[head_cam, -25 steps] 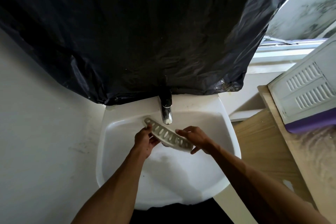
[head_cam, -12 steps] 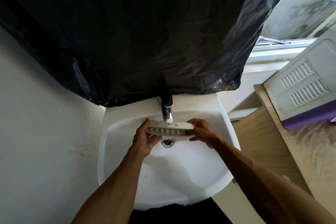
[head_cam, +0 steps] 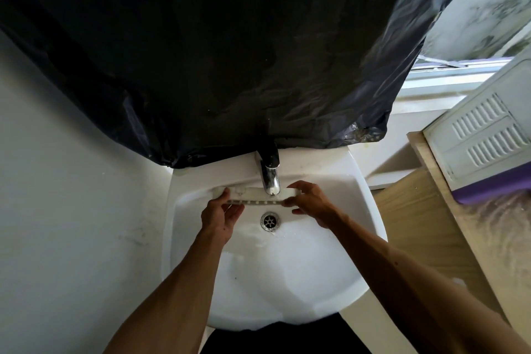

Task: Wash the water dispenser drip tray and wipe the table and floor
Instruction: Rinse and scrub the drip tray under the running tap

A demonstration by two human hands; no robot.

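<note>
**Drip tray held under tap, both hands**

Drip tray [head_cam: 254, 198] is sitting level across centre of frame, in the back part of the white sink [head_cam: 370, 210], directly beneath the chrome tap [head_cam: 270, 179]. Left hand [head_cam: 219, 217] is gripping the tray's left end, fingers curled under it. Right hand [head_cam: 311, 204] is gripping the right end, fingers over the top edge. Drain [head_cam: 270, 221] is showing just below the tray, between the hands. Black plastic sheet [head_cam: 215, 46] is filling upper frame behind tap. White vented appliance [head_cam: 485, 141] w/ purple base is sitting on a wooden surface [head_cam: 431, 210] at right edge. Water flow: can't tell.
</note>
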